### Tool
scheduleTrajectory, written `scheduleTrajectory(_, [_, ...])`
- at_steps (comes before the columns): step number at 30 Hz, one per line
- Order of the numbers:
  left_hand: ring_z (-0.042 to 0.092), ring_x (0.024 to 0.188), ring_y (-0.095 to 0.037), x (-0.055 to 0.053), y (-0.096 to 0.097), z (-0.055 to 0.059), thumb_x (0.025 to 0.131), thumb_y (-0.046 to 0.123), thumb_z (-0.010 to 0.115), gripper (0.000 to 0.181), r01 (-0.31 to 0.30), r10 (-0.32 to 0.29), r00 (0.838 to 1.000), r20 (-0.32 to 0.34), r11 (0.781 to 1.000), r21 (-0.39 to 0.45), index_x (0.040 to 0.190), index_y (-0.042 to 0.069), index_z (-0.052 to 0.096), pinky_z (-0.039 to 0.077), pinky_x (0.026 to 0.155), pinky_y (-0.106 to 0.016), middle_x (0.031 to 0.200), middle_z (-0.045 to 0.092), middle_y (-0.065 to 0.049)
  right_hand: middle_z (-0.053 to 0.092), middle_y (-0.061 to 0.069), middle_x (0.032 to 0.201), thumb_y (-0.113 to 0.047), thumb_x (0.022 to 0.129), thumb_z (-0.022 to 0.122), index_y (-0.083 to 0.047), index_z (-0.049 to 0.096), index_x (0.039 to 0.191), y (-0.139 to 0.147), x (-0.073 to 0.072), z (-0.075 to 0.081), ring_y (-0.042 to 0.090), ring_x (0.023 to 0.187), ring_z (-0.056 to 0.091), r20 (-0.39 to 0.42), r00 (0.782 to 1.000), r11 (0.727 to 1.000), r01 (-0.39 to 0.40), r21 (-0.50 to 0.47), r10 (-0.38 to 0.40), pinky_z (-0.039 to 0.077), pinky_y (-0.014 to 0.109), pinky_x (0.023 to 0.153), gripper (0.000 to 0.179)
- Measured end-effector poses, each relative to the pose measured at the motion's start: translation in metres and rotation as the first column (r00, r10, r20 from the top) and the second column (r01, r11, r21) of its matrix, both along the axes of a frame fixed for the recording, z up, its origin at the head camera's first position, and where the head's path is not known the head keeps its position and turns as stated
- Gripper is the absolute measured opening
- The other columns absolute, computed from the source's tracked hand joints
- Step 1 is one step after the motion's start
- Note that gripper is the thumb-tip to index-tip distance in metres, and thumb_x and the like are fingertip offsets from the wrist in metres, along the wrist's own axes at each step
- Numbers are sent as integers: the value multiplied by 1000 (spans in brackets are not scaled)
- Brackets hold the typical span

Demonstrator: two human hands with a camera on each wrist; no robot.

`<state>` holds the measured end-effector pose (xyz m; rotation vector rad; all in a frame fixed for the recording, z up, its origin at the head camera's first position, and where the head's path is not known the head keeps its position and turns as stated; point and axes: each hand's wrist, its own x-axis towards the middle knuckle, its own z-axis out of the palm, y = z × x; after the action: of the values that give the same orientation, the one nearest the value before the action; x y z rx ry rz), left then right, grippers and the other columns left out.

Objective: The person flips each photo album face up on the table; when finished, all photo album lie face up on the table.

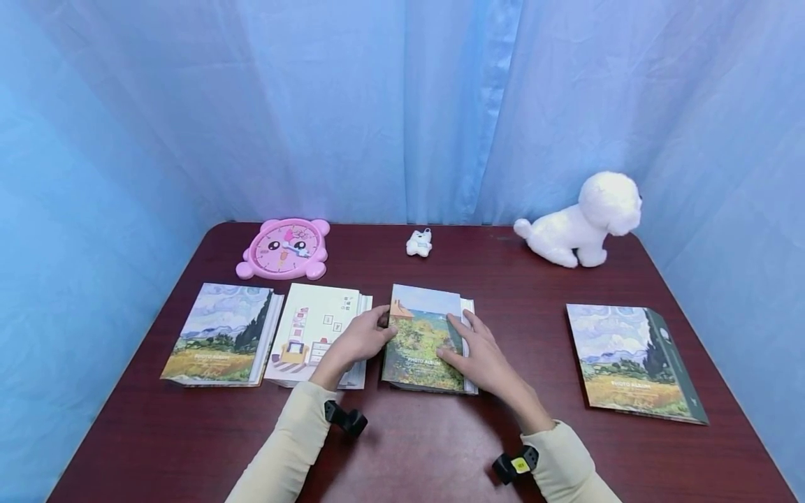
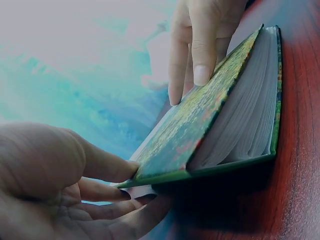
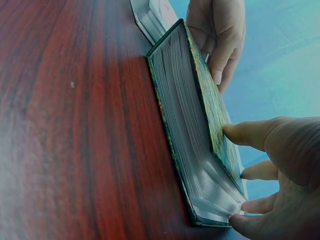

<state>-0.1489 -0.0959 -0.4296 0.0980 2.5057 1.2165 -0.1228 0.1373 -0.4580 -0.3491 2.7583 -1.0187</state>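
Observation:
A photo album [image 1: 423,342] with a painted garden-and-sea cover lies between both hands, its front cover slightly raised over the pages. My left hand [image 1: 361,340] holds its spine side, thumb on the cover [image 2: 165,157] and fingers against the spine. At the opposite edge my right hand [image 1: 481,353] grips it, thumb on the cover [image 3: 216,117] and the other fingertips along the page edge. Just left of it lies a white album [image 1: 314,328] with a drawn room on its cover, partly hidden by my left hand and forearm.
At the far left lies a landscape-covered album [image 1: 220,335]; a similar album [image 1: 629,363] lies at the right. Along the back are a pink toy clock [image 1: 286,248], a small white figurine [image 1: 418,243] and a white plush dog [image 1: 585,223]. Blue curtains [image 1: 352,112] surround the dark red table [image 1: 409,447].

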Motion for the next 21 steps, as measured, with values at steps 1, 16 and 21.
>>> scheduleTrajectory(1, [57,115,-31,0,0,0,96,17,56,53,0,0,1000,-13,1000,-6,143,0,40,47,94,-45,126,59,-19,16,20,158,-36,91,64,-13,34,150,0,0,0,45,142,18,-4,1000,1000,0,-1,0,28,65,106,70])
scheduleTrajectory(16, [50,120,-33,1,17,8,92,18,59,56,-141,127,924,-360,990,-14,142,1,41,43,99,-48,131,51,-20,31,25,150,-28,89,68,-4,44,143,29,0,2,44,135,35,-129,990,996,55,-64,-63,34,61,103,63])
scheduleTrajectory(21, [55,108,-30,1,35,8,89,16,60,57,-108,113,910,-399,994,35,141,3,42,45,94,-43,127,54,-17,33,26,148,-27,90,66,-4,45,142,51,3,4,45,134,34,-151,984,995,83,-59,-91,32,62,103,60])
